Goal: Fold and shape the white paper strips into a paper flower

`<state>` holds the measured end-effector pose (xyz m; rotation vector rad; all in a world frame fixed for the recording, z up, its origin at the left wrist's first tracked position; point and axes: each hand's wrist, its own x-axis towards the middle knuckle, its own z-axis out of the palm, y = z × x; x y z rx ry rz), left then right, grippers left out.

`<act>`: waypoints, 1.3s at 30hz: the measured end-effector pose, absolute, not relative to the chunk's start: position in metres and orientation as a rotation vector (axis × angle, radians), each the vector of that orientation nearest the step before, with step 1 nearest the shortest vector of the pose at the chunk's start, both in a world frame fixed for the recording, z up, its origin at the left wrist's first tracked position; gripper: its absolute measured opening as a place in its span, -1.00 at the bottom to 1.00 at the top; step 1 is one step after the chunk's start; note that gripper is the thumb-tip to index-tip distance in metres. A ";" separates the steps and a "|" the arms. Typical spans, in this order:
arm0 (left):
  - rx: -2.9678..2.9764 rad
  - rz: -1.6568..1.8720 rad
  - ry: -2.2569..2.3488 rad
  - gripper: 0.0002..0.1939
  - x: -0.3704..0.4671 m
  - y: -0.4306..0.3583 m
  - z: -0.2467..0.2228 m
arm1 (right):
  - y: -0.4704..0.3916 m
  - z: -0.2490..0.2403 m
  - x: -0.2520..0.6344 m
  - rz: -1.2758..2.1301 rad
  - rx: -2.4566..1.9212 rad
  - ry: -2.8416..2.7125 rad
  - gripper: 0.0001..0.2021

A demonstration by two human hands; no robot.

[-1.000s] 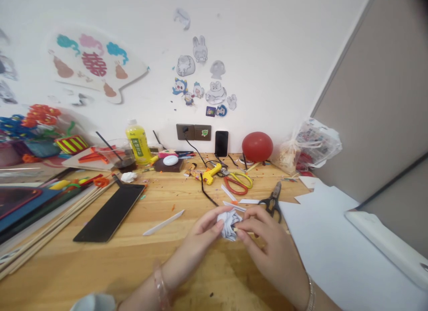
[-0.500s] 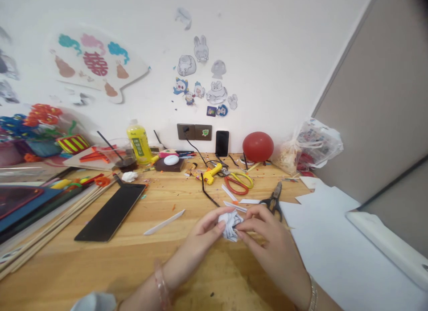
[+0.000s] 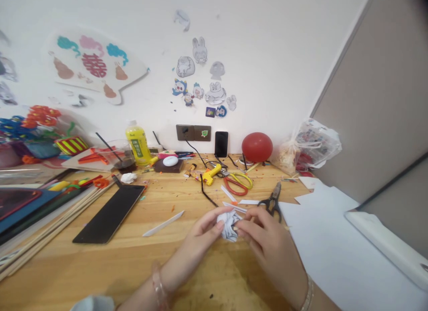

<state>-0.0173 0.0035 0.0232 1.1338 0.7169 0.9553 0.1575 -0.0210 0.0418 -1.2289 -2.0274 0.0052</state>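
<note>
A white, layered bundle of folded paper strips (image 3: 228,225) is held between my two hands above the wooden table. My left hand (image 3: 206,228) grips it from the left, thumb on the near side and fingers curled behind. The fingertips of my right hand (image 3: 259,231) are pinched together at its right edge, where a small pale bit shows; what exactly they pinch is partly hidden. Just beyond lie several cut white paper strips (image 3: 228,194) and a pair of dark-handled scissors (image 3: 272,204). Another pointed strip (image 3: 163,223) rests on the table to the left.
A yellow glue gun (image 3: 211,174) and red-and-yellow-handled scissors (image 3: 238,185) lie further back. White paper sheets (image 3: 337,239) cover the right side. A black slab (image 3: 110,215) and wooden sticks (image 3: 53,231) are at left. A yellow bottle (image 3: 138,144), drink cup and red balloon (image 3: 257,147) stand behind.
My right fingers have drawn closer together at the right edge of the paper bundle. The left hand keeps its hold, and the view has shifted slightly.
</note>
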 end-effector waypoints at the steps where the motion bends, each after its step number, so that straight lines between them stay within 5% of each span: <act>1: 1.135 0.957 0.719 -0.65 -0.017 0.003 0.024 | -0.021 0.041 0.158 0.004 -1.254 -2.025 -0.85; 18: 1.175 0.956 0.747 -0.65 -0.017 0.004 0.022 | -0.021 0.044 0.155 0.437 -1.204 -1.893 -0.84; 39: 1.188 0.931 0.742 -0.66 -0.017 0.004 0.018 | -0.024 0.045 0.154 0.438 -1.269 -1.928 -0.80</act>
